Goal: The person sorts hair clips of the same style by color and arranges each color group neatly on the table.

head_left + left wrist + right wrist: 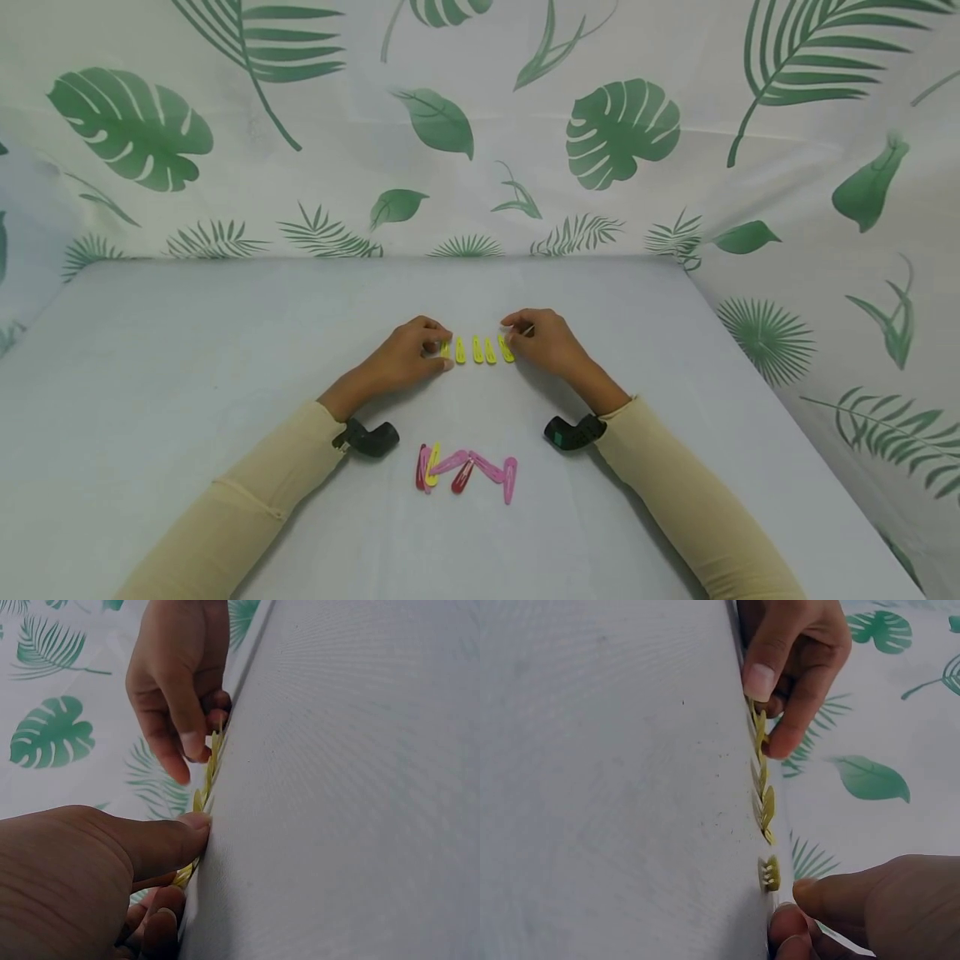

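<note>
Several yellow snap hair clips [477,350] stand side by side in a short row on the white table. At the row's left end my left hand [408,354] pinches the outermost yellow clip [446,349] between thumb and fingers, partly covering it. My right hand [551,343] is at the other end, its bent fingers beside the top of the rightmost yellow clip [507,350]. In the right wrist view, a small gap shows between the right thumb [829,894] and the nearest yellow clip [771,874].
Closer to me lies a loose group of hair clips: pink ones [511,481], a yellow one [432,465] and red ones [462,477]. Dark wrist cameras [372,438] sit at both sleeves. A leaf-patterned cloth [480,125] hangs behind the table [225,350].
</note>
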A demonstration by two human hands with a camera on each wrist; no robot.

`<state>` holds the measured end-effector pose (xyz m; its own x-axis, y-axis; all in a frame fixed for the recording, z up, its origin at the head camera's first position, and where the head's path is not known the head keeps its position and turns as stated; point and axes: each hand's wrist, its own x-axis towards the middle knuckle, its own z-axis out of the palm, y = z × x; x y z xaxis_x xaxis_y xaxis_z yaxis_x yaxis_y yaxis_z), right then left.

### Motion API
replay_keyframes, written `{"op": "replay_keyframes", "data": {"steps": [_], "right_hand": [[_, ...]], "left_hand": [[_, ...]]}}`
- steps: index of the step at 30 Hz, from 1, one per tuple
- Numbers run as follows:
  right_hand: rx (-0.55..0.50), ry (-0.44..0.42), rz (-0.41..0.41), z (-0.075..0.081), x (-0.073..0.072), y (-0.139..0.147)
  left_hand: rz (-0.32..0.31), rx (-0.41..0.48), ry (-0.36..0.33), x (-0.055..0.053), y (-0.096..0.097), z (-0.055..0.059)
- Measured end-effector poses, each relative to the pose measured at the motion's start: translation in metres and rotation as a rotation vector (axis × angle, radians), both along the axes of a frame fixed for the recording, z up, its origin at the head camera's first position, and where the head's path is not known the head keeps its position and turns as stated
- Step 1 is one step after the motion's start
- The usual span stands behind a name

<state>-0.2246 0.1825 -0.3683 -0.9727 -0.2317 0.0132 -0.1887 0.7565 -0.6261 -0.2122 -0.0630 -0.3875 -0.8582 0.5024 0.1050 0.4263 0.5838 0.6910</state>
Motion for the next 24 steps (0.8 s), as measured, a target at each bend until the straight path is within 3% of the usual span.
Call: {"op": "replay_keyframes", "data": {"steps": [7, 12, 18, 24], "right_hand": [[-0.018, -0.015, -0.038, 0.005, 0.005, -0.001], [-0.057, 0.025, -0.046, 0.008, 0.011, -0.001], [-0.139, 0.076, -0.017, 0.012, 0.022, -0.004], [-0.201, 0.074, 0.036, 0.015, 0.036, -0.012]], "left_hand": [[0.005, -0.002, -0.015, 0.001, 0.001, 0.003], [0.003, -0.004, -0.014, 0.001, 0.0, 0.003], [0.005, 0.003, -0.024, 0.001, 0.0, 0.004], [0.006, 0.011, -0.03, 0.001, 0.0, 0.002]]}}
